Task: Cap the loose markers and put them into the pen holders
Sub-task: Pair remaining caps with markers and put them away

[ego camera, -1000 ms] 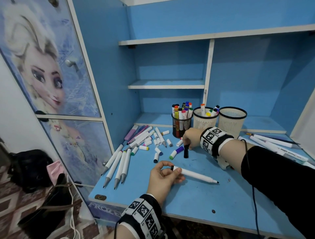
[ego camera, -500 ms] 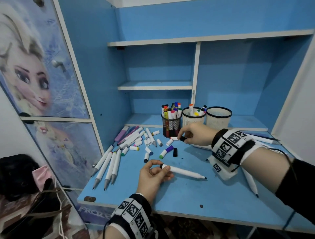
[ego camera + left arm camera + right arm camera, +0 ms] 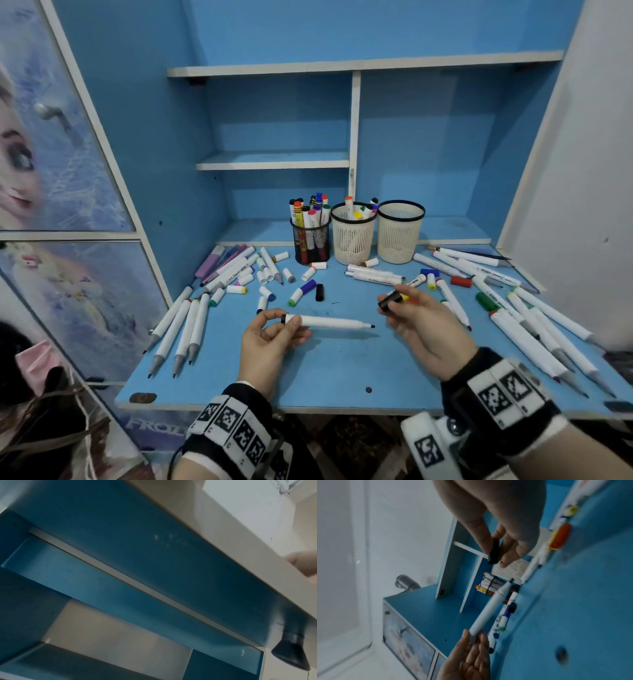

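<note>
My left hand (image 3: 274, 337) pinches the butt end of a white uncapped marker (image 3: 329, 322) held level above the blue desk (image 3: 308, 373), its black tip pointing right. My right hand (image 3: 411, 315) pinches a black cap (image 3: 390, 301) just right of that tip, a short gap apart. The right wrist view shows the cap (image 3: 494, 553) between thumb and fingers and the marker (image 3: 489, 609) below it, held by the left hand (image 3: 471, 655). In the left wrist view only the marker's dark end (image 3: 289, 654) shows. Three pen holders stand at the back: black mesh (image 3: 311, 240), cream (image 3: 352, 236), cream (image 3: 399, 233).
Uncapped white markers (image 3: 181, 329) lie along the desk's left side and more markers (image 3: 534, 318) on the right. Loose caps (image 3: 270, 274) scatter before the holders, with a purple-capped marker (image 3: 303, 291) and a black cap (image 3: 319, 292). Shelves rise behind; a bag (image 3: 51, 411) is on the floor left.
My right hand came back from the caps near the black holder with a black cap and now holds it beside the marker's tip. The left hand raised the marker slightly.
</note>
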The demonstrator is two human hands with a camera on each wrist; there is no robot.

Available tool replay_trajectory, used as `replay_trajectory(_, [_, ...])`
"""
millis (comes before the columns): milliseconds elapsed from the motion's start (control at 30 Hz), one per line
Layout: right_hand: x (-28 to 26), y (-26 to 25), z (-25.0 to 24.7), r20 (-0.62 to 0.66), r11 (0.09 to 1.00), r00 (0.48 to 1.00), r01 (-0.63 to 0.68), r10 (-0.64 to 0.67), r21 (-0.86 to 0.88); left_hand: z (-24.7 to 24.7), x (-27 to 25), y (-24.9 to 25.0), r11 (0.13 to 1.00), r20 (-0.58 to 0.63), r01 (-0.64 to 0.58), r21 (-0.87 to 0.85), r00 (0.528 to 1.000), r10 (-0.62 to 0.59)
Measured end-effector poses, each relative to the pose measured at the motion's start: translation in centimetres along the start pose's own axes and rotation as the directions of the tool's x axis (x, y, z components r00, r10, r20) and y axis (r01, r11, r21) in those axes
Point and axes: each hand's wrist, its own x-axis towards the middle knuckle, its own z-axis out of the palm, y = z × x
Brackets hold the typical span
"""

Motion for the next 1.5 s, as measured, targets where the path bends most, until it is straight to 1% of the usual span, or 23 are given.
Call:
replay_trajectory(100, [-0.6, 1.8, -0.7, -0.06, 0.986, 0.997, -0.029, 0.039, 0.162, -0.1, 0.0, -0.1, 1.0, -0.003, -0.008, 0.006, 1.0, 0.008])
replay_trajectory(200, [-1.0, 3.0, -0.9, -0.064, 0.964, 0.996, -0.047, 0.066, 0.263, -0.3, 0.0, -0.3, 1.0, 0.009, -0.024, 0.018, 1.0, 0.024])
replay_trajectory(400, [-1.0, 4.4, -0.9, -0.068, 0.937, 0.997, -0.014, 0.04, 0.35, -0.5, 0.0, -0.5, 0.999, 0.009, -0.035, 0.026, 0.999, 0.035])
replay_trajectory(500, [-1.0, 4.6, -1.1, -0.035, 0.951, 0.999, -0.009, 0.02, 0.31, -0.6, 0.0, -0.6, 0.999, 0.002, -0.038, 0.013, 0.999, 0.038])
replay_trajectory(667, [-1.2, 4.6, -0.9, 0.038, 0.975, 0.999, -0.001, -0.008, 0.223, -0.8, 0.1, -0.8, 0.999, 0.029, -0.045, 0.022, 0.999, 0.044])
replay_trajectory(733, [-1.1, 4.9, -1.0, 0.043, 0.979, 0.999, 0.021, -0.03, 0.203, -0.8, 0.0, -0.7, 1.0, 0.045, -0.022, 0.0, 0.999, 0.022])
replay_trajectory(800, [-1.2, 5.1, -1.1, 0.043, 0.979, 0.997, 0.047, -0.057, 0.199, -0.9, 0.0, -0.7, 1.0, 0.086, 0.004, -0.008, 0.996, -0.003])
replay_trajectory(900, [-1.1, 5.4, -1.1, 0.049, 0.978, 0.994, 0.092, -0.102, 0.185, -0.8, -0.1, -0.9, 0.998, 0.144, 0.008, 0.057, 0.989, -0.016])
replay_trajectory(1033, [-1.0, 5.8, -1.3, 0.05, 0.981, 0.987, 0.145, -0.152, 0.127, -0.6, -0.5, -0.9, 0.99, 0.168, 0.005, 0.14, 0.985, -0.029])
replay_trajectory(1167, [-0.8, 6.1, -1.6, 0.058, 0.968, 0.98, 0.175, -0.188, 0.18, -0.6, -0.7, -0.8, 0.959, 0.195, -0.025, 0.282, 0.98, -0.032])
replay_trajectory(1233, [-0.8, 6.1, -1.7, 0.052, 0.965, 0.978, 0.191, -0.203, 0.182, -0.5, -0.8, -0.9, 0.947, 0.189, -0.038, 0.318, 0.982, -0.024])
replay_trajectory(1333, [-0.9, 6.3, -1.7, 0.042, 0.968, 0.972, 0.223, -0.23, 0.118, -0.3, -0.9, -0.9, 0.945, 0.179, -0.043, 0.325, 0.984, -0.017])
replay_trajectory(1433, [-1.3, 6.3, -1.4, 0.037, 0.968, 0.967, 0.251, -0.251, 0.002, -0.1, -1.0, -0.7, 0.938, 0.187, -0.053, 0.343, 0.982, -0.013])
replay_trajectory(1500, [-1.5, 6.1, -1.2, 0.045, 0.964, 0.965, 0.261, -0.259, -0.043, 0.0, -1.0, -0.6, 0.931, 0.19, -0.049, 0.362, 0.982, -0.022])
